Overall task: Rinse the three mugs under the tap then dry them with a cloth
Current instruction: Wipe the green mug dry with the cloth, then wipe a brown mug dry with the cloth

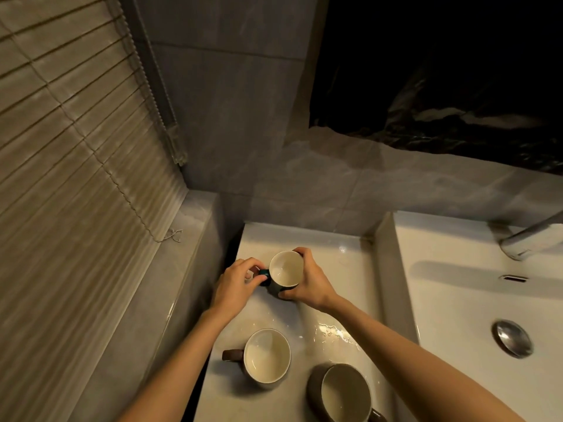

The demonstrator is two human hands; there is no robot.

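Note:
Three mugs stand upright on the white counter (341, 269) left of the basin. The far one is a dark green mug (285, 271) with a pale inside. My left hand (237, 283) pinches its handle on the left, and my right hand (310, 281) grips its body from the right. Nearer me stands a brown-handled mug (266, 356), handle pointing left. A grey mug (345, 394) sits at the bottom edge, its handle to the lower right. The tap (531, 237) juts in at the right edge. No cloth is in view.
The white basin (457, 300) with a metal drain plug (512, 338) lies to the right. Water glistens on the counter between the mugs and the basin. A window blind (70, 147) and a tiled ledge (185, 239) stand on the left.

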